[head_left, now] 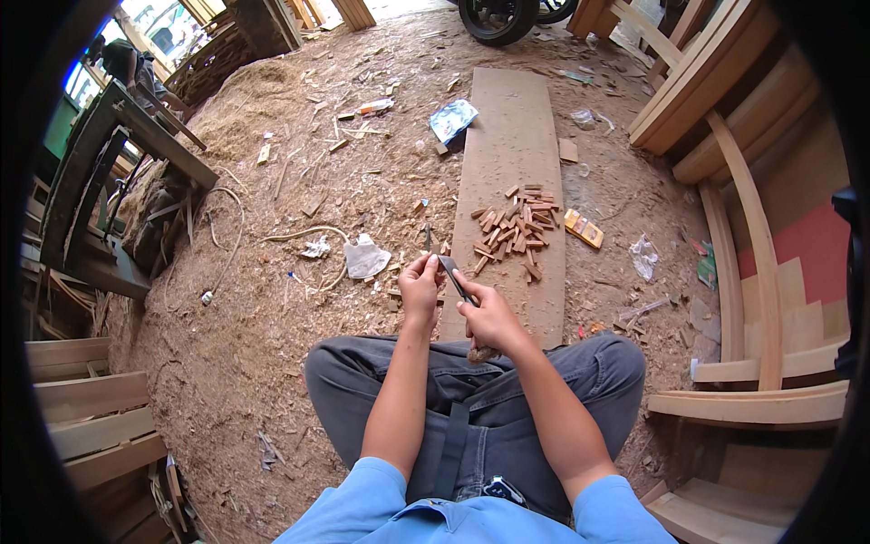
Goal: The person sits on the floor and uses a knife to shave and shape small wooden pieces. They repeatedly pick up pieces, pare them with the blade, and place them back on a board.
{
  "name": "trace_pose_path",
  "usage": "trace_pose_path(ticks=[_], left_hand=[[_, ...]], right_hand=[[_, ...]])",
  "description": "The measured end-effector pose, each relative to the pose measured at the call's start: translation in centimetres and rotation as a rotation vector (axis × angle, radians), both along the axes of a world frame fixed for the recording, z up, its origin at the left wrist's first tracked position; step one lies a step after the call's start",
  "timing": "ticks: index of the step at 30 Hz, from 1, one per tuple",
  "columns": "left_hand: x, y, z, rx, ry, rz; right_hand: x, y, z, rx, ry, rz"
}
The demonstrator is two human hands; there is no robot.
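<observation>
My left hand (420, 288) is closed in a pinch on a small wooden piece, mostly hidden by the fingers. My right hand (494, 319) wraps round a chisel (449, 268) with a flat dark blade and a brown handle end showing below the fist. The blade slants up toward the left fingertips; whether it touches the wood I cannot tell. Just beyond my hands, a heap of small reddish-brown wooden pegs (518, 228) lies on a long flat board (509, 118) that runs away from my crossed legs.
Wood shavings cover the floor (245, 363). A yellow packet (584, 228) lies right of the board, a blue-white packet (452, 120) at its left. Wooden frames (761, 263) lean on the right; slatted wood (95, 403) stands on the left. A motorcycle wheel (494, 20) and a person (136, 72) are farther off.
</observation>
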State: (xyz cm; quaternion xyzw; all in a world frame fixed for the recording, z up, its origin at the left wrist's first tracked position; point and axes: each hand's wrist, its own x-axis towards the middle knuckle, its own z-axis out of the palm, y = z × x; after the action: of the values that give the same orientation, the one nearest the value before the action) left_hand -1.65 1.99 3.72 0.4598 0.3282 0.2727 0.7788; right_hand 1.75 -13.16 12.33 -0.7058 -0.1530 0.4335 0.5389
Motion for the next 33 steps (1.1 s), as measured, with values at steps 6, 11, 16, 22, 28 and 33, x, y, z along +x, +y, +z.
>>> trace_pose_path(ticks=[6, 11, 16, 22, 28, 33], left_hand=[[0.1, -0.4, 0.7, 0.004, 0.000, 0.000], [-0.1, -0.7, 1.1, 0.065, 0.023, -0.006], [-0.4, -0.9, 0.9, 0.108, 0.048, -0.018], [-0.4, -0.4, 0.0, 0.204, 0.093, -0.087], [0.0, -0.6, -0.8, 0.264, 0.116, -0.078], [0.2, -0.7, -1.4, 0.281, 0.149, -0.024]], right_hand=[[0.0, 0.0, 0.5, 0.047, -0.014, -0.020], [0.2, -0.4, 1.0, 0.014, -0.025, 0.002], [0.4, -0.8, 1.6, -0.054, -0.069, 0.046], [0.8, -1.5, 1.9, -0.077, -0.032, 0.059], [0.6, -0.7, 0.6, -0.100, -0.033, -0.012], [0.5, -0.3, -0.5, -0.075, -0.052, -0.043]])
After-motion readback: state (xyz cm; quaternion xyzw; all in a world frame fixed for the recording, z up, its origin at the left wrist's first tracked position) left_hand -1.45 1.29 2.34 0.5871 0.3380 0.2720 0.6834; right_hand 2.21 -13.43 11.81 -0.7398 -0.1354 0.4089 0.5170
